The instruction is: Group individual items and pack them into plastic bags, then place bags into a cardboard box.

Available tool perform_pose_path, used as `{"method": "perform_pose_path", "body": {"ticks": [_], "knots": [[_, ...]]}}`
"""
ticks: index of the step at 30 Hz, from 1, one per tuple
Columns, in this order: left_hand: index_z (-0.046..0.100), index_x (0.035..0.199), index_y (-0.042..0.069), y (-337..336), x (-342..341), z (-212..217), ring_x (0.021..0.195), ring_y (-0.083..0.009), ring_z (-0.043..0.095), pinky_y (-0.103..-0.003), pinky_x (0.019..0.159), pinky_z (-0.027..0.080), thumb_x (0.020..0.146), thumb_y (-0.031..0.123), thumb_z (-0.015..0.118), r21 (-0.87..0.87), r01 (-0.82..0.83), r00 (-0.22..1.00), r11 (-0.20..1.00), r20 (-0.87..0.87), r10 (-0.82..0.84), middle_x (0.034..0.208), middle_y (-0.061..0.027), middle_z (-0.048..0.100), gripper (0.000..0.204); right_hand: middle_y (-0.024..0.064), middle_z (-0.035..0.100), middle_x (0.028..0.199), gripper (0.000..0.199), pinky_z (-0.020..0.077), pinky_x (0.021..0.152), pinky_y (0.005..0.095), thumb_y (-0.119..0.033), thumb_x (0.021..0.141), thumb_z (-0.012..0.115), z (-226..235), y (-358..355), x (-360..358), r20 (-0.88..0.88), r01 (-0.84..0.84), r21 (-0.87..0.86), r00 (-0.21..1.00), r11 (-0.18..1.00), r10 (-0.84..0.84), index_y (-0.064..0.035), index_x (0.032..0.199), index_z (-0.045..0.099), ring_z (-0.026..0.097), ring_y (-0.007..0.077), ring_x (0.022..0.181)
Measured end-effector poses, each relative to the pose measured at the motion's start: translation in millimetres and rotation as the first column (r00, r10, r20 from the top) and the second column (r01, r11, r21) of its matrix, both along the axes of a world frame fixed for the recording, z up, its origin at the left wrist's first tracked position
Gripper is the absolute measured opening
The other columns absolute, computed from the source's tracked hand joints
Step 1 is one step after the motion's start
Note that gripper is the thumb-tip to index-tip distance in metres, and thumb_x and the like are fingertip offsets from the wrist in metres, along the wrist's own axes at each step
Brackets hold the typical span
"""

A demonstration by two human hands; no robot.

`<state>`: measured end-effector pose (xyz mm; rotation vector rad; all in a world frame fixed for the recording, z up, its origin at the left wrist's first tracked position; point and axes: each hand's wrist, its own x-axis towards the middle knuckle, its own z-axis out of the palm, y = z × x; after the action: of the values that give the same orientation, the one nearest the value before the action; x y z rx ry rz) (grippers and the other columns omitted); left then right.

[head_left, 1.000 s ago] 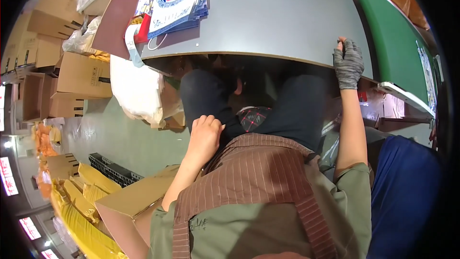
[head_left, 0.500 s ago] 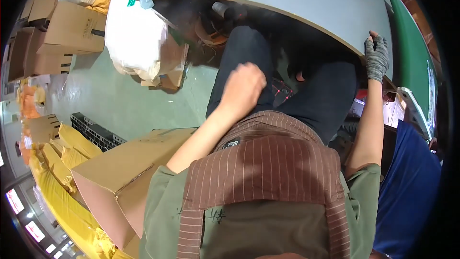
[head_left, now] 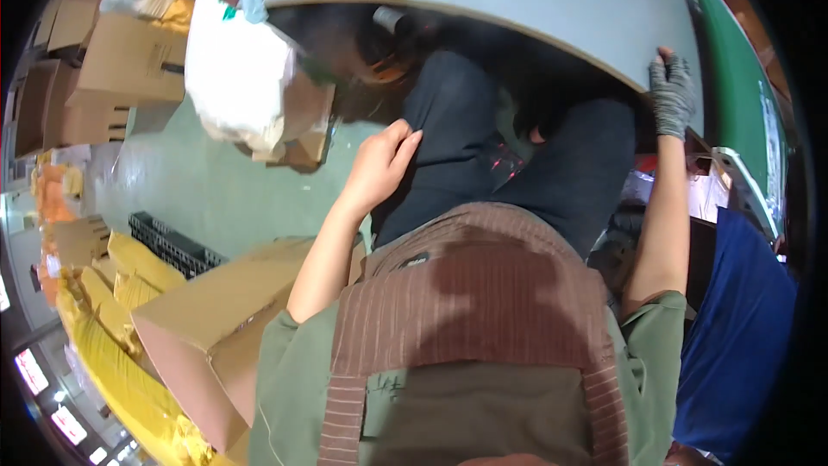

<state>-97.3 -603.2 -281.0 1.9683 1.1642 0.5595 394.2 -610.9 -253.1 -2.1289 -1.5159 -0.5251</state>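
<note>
My left hand (head_left: 384, 164) is bare and closed at the outer side of my left thigh. Its fingers and thumb pinch the dark trouser leg (head_left: 453, 112), and the fabric folds there. On the right, my right hand (head_left: 672, 97) wears a grey striped glove that leaves at least one fingertip bare. It lies on the near right corner of the grey table (head_left: 552, 0), fingers pointing forward and nothing seen in them. A brown striped apron (head_left: 483, 302) covers my lap.
Left of my legs stand a white sack (head_left: 237, 69) and cardboard boxes (head_left: 129, 56). An open carton (head_left: 216, 311) is beside my left elbow, near yellow wrapped bundles (head_left: 112, 354) and a black crate (head_left: 172, 242). A green panel (head_left: 742, 95) and blue cloth (head_left: 733, 336) flank my right.
My left hand has moved left from above my thigh to its outer side and now pinches the trouser fabric. My right hand stays at the table corner. The view has shifted slightly.
</note>
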Motion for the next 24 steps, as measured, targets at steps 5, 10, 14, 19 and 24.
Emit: {"method": "perform_pose_path", "body": {"ticks": [5, 10, 14, 19, 24], "knots": [[0.051, 0.078, 0.003, 24.2, 8.4, 38.4, 0.073, -0.0402, 0.056, -0.045, 0.062, 0.043, 0.09, 0.021, 0.059, 0.308, 0.085, 0.951, 0.948, -0.308, 0.014, 0.076, -0.0187, 0.056, 0.024, 0.0122, 0.062, 0.103, 0.022, 0.0478, 0.083, 0.0442, -0.026, 0.084, 0.061, -14.1, 8.6, -29.1, 0.112, 0.008, 0.064, 0.994, 0.998, -0.015, -0.0117, 0.1, 0.063, 0.059, 0.0328, 0.094], [0.053, 0.084, -0.001, 48.3, 69.0, 62.7, 0.065, -0.0193, 0.049, -0.028, 0.061, 0.042, 0.088, 0.006, 0.061, 0.312, 0.118, 0.993, 0.943, -0.058, -0.105, 0.076, -0.0098, 0.051, 0.012, 0.0121, 0.062, 0.105, 0.026, 0.0481, 0.087, 0.0409, -0.019, 0.076, 0.065, 14.3, -1.2, -45.9, -0.109, 0.062, 0.077, 0.993, 0.995, -0.054, -0.0098, 0.1, 0.064, 0.057, 0.0325, 0.1], [0.057, 0.096, 0.001, 62.3, 149.4, 78.6, 0.084, -0.0248, 0.058, -0.03, 0.068, 0.048, 0.085, 0.003, 0.063, 0.368, 0.289, 0.943, 0.884, 0.05, -0.329, 0.096, -0.0119, 0.058, 0.013, 0.0117, 0.062, 0.102, 0.026, 0.0485, 0.084, 0.0409, -0.016, 0.074, 0.066, 29.6, -7.9, -46.4, -0.194, 0.038, 0.093, 0.981, 0.995, -0.02, -0.0106, 0.1, 0.062, 0.057, 0.0325, 0.095], [0.05, 0.121, -0.001, 87.1, 244.6, 91.1, 0.107, -0.0378, 0.053, -0.041, 0.09, 0.045, 0.085, 0.01, 0.065, 0.276, 0.536, 0.822, 0.797, 0.043, -0.568, 0.118, -0.0207, 0.053, 0.04, 0.0113, 0.056, 0.126, 0.043, 0.0441, 0.097, 0.0418, -0.019, 0.077, 0.069, 96.4, -26.2, -28.6, -0.245, -0.169, 0.073, 0.952, 0.983, 0.181, -0.0133, 0.118, 0.06, 0.054, 0.0314, 0.114], [0.045, 0.129, 0.003, 103.7, 315.9, 102.4, 0.109, -0.0278, 0.054, -0.038, 0.088, 0.046, 0.086, 0.009, 0.064, 0.134, 0.62, 0.743, 0.773, 0.214, -0.634, 0.124, -0.0154, 0.051, 0.048, 0.0191, 0.03, 0.15, 0.089, 0.0273, 0.111, 0.0452, -0.042, 0.07, 0.075, 156.5, -65.9, 117.3, 0.105, 0.494, -0.262, 0.869, 0.829, -0.484, -0.0137, 0.145, 0.035, 0.027, 0.0385, 0.138]]}}
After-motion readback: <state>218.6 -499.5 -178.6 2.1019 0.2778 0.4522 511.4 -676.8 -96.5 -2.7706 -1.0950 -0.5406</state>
